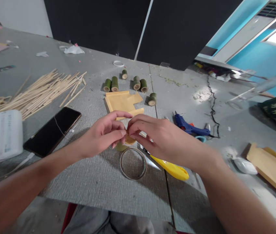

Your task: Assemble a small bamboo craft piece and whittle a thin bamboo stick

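My left hand [103, 133] and my right hand [157, 136] meet above the grey table [98, 182], fingers pinched together on a short green bamboo piece [128, 141] whose pale cut end faces me. Both hands grip it, fingertips touching. Just below them a thin ring of tape [133, 163] lies flat. A yellow utility knife [172, 168] lies under my right wrist. Behind the hands sits a cut sheet of tan cardboard [123, 100], and beyond that several more bamboo pieces [114, 84].
A black phone [52, 130] and a white box [1, 136] lie at the left, with a pile of thin bamboo sticks [37, 92] behind them. A blue glue gun [191, 128] with a black cord lies at the right. More tan cardboard [271, 169] is at the far right.
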`<action>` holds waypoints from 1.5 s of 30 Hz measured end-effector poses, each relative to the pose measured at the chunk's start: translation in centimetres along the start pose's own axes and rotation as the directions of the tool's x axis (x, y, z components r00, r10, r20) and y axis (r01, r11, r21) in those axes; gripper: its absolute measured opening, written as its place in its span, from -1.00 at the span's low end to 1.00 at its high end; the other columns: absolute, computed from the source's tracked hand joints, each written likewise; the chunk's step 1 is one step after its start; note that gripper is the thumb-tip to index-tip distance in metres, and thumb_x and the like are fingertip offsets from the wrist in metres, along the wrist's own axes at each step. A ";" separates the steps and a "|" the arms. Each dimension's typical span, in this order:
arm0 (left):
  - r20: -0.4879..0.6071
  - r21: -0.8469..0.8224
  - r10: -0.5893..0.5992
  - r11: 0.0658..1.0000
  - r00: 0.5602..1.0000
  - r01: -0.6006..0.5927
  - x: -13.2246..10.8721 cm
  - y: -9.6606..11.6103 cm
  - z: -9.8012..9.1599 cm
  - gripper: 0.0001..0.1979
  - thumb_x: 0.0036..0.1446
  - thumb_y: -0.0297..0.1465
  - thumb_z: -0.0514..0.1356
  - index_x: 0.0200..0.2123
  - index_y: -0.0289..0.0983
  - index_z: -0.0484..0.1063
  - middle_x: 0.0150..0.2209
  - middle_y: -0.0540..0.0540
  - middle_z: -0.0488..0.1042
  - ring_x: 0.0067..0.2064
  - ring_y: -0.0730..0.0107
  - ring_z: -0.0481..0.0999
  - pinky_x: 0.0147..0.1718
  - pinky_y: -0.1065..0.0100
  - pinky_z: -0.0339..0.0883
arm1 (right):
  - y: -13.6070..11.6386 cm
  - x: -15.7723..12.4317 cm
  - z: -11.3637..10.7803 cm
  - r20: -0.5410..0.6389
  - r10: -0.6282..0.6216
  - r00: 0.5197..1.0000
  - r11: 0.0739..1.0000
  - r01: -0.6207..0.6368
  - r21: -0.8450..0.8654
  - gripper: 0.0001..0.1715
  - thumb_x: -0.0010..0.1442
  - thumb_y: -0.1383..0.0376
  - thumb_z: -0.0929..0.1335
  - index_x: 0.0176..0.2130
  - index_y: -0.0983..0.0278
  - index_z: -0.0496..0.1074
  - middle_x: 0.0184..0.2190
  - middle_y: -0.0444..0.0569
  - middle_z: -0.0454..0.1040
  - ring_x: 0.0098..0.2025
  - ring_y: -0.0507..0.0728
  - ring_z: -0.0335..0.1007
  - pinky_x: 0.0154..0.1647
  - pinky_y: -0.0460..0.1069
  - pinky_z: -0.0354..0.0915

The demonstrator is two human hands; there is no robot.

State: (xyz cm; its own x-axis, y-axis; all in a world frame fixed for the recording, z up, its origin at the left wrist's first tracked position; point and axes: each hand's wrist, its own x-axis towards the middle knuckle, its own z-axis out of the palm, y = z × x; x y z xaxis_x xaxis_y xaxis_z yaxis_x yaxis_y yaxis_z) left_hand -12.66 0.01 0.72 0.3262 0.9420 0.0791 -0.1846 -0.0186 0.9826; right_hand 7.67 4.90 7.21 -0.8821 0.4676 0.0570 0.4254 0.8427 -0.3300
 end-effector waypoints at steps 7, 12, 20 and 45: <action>0.012 0.000 -0.007 1.000 1.000 0.007 -0.1 -0.2 0.0 -0.62 0.29 -0.46 0.16 0.16 -0.23 0.31 -0.44 0.06 0.41 -0.45 0.47 0.34 -0.48 0.41 0.24 | 0.1 -0.2 -0.3 0.029 -0.008 1.000 1.000 0.009 -0.020 -0.80 0.40 0.44 0.26 -0.15 0.28 0.47 -0.14 0.00 0.51 -0.21 0.08 0.48 -0.22 -0.03 0.33; -0.006 0.010 -0.006 1.000 1.000 0.006 0.0 -0.3 0.0 -0.61 0.26 -0.46 0.18 0.15 -0.24 0.32 -0.45 0.07 0.39 -0.48 0.48 0.34 -0.49 0.40 0.23 | 0.0 -0.3 -0.3 0.018 -0.012 1.000 0.999 0.013 -0.030 -0.80 0.39 0.46 0.25 -0.16 0.29 0.46 -0.14 0.01 0.51 -0.20 0.09 0.49 -0.19 -0.01 0.34; 0.000 0.014 -0.005 1.000 1.000 0.005 0.0 -0.2 0.0 -0.60 0.26 -0.48 0.17 0.16 -0.26 0.30 -0.45 0.07 0.38 -0.47 0.48 0.33 -0.50 0.41 0.23 | 0.1 -0.3 -0.3 0.042 0.006 0.999 0.999 -0.004 -0.045 -0.81 0.39 0.44 0.25 -0.15 0.30 0.45 -0.14 0.01 0.51 -0.21 0.09 0.48 -0.20 -0.01 0.34; 0.011 0.024 -0.008 1.000 1.000 0.007 -0.1 -0.3 -0.1 -0.67 0.29 -0.46 0.17 0.11 -0.23 0.31 -0.46 0.09 0.36 -0.47 0.48 0.33 -0.49 0.40 0.22 | 0.1 -0.2 -0.2 0.008 -0.009 1.000 0.999 0.009 -0.042 -0.80 0.40 0.43 0.26 -0.15 0.30 0.48 -0.15 0.01 0.53 -0.20 0.09 0.48 -0.22 -0.03 0.32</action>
State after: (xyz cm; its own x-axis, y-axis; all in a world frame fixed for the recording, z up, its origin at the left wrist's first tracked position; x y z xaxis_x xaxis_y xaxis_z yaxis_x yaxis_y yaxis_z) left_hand -12.71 -0.01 0.40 0.3382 0.9382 0.0734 -0.1600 -0.0196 0.9869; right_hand 7.96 4.95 7.32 -0.8876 0.4577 0.0521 0.4252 0.8575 -0.2897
